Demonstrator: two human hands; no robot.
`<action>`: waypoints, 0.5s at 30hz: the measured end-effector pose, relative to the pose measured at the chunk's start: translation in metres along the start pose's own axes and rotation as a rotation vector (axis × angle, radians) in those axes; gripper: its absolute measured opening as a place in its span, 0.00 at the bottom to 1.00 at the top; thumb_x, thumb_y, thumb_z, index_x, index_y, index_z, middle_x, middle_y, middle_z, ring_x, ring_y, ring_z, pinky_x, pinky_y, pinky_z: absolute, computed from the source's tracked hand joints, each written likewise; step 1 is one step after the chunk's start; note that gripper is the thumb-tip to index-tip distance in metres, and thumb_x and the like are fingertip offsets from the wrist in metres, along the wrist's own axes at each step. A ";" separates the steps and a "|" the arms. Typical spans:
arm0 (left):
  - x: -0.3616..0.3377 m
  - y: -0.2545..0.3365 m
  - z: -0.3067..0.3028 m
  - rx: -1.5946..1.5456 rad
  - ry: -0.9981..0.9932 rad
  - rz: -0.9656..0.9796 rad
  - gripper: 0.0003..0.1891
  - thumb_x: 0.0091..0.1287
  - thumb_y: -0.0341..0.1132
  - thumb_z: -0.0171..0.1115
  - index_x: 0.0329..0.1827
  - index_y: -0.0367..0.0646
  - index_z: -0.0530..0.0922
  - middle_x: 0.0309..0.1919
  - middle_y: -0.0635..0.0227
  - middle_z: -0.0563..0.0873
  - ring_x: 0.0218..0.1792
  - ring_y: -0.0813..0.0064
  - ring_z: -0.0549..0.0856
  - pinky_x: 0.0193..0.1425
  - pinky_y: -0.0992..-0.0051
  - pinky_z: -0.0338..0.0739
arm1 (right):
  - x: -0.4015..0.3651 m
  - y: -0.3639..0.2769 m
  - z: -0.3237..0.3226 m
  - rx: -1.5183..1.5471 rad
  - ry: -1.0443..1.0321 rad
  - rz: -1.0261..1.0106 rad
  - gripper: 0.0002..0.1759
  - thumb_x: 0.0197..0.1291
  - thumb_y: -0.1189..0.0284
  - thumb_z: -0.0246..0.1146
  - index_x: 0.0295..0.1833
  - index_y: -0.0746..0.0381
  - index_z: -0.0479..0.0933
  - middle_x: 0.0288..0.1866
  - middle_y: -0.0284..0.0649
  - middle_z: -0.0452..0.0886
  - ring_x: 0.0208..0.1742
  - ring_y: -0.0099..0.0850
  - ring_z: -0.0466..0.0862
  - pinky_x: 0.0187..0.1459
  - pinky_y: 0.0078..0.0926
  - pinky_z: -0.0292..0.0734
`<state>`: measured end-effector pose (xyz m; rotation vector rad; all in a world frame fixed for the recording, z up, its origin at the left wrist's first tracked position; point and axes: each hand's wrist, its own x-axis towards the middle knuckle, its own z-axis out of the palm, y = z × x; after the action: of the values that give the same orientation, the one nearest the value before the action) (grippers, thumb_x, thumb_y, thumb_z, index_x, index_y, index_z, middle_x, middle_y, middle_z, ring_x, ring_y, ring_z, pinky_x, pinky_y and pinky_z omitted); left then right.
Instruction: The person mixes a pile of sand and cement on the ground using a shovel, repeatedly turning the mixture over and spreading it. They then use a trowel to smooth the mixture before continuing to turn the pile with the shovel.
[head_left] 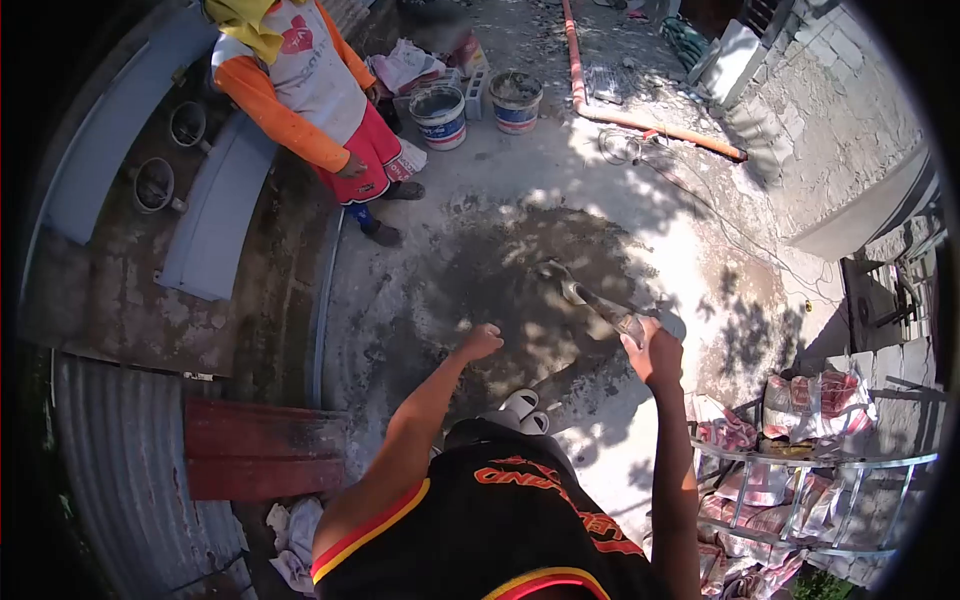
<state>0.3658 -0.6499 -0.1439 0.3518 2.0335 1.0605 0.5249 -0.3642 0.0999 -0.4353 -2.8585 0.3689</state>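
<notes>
My right hand is closed round a dusty, pale tool or bottle-like object that points up and left over the ground; what it is exactly I cannot make out. A small greyish round shape lies near its far end. My left hand hangs in front of me with its fingers curled in, and nothing shows in it. Beneath both hands is a dark, damp-looking patch on the concrete. White sandals show below my hands.
A person in orange sleeves stands at the upper left, beside two buckets. An orange pipe and thin cables lie at the upper right. A metal ladder and filled sacks are at the lower right.
</notes>
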 end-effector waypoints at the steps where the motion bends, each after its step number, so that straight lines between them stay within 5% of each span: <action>1: -0.039 -0.025 -0.014 -0.064 0.225 -0.141 0.21 0.46 0.39 0.57 0.41 0.35 0.72 0.33 0.58 0.79 0.35 0.69 0.79 0.39 0.71 0.71 | 0.016 -0.006 0.039 0.098 -0.093 0.056 0.18 0.44 0.64 0.58 0.39 0.63 0.72 0.33 0.49 0.76 0.34 0.47 0.76 0.35 0.38 0.71; 2: -0.085 -0.028 -0.030 0.072 0.321 -0.324 0.16 0.44 0.37 0.57 0.36 0.37 0.74 0.30 0.57 0.79 0.36 0.68 0.79 0.42 0.70 0.71 | 0.016 -0.001 0.076 0.051 -0.269 0.198 0.18 0.43 0.64 0.58 0.40 0.63 0.72 0.35 0.50 0.76 0.36 0.47 0.75 0.37 0.38 0.71; 3: -0.075 -0.159 -0.024 0.415 0.515 -0.219 0.13 0.46 0.39 0.56 0.31 0.40 0.74 0.28 0.63 0.79 0.25 0.68 0.78 0.29 0.67 0.71 | 0.029 0.000 0.103 0.001 -0.421 0.319 0.19 0.42 0.65 0.58 0.41 0.63 0.71 0.36 0.50 0.75 0.38 0.47 0.75 0.39 0.37 0.71; 6: -0.196 -0.233 -0.014 0.453 0.489 -0.562 0.14 0.46 0.40 0.56 0.34 0.41 0.73 0.30 0.62 0.78 0.28 0.68 0.77 0.31 0.68 0.70 | 0.028 -0.012 0.117 0.020 -0.370 0.385 0.15 0.40 0.67 0.57 0.38 0.59 0.74 0.38 0.49 0.76 0.42 0.46 0.75 0.44 0.38 0.69; 11: -0.377 -0.260 0.073 0.197 0.249 -0.850 0.16 0.47 0.40 0.55 0.38 0.43 0.71 0.34 0.62 0.77 0.34 0.68 0.76 0.35 0.68 0.70 | 0.032 0.002 0.093 0.107 -0.290 0.422 0.21 0.37 0.60 0.62 0.35 0.63 0.76 0.36 0.52 0.76 0.41 0.46 0.75 0.43 0.37 0.69; 15: -0.389 -0.239 0.103 0.037 0.233 -0.704 0.18 0.48 0.41 0.55 0.42 0.44 0.70 0.37 0.61 0.76 0.38 0.68 0.75 0.39 0.69 0.70 | 0.034 0.012 0.084 0.148 -0.300 0.436 0.19 0.36 0.63 0.61 0.34 0.65 0.76 0.36 0.52 0.76 0.40 0.45 0.76 0.42 0.37 0.70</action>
<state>0.7207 -0.9549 -0.1610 -0.4695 2.1274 0.6375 0.4742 -0.3602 0.0235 -1.0580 -2.9681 0.7748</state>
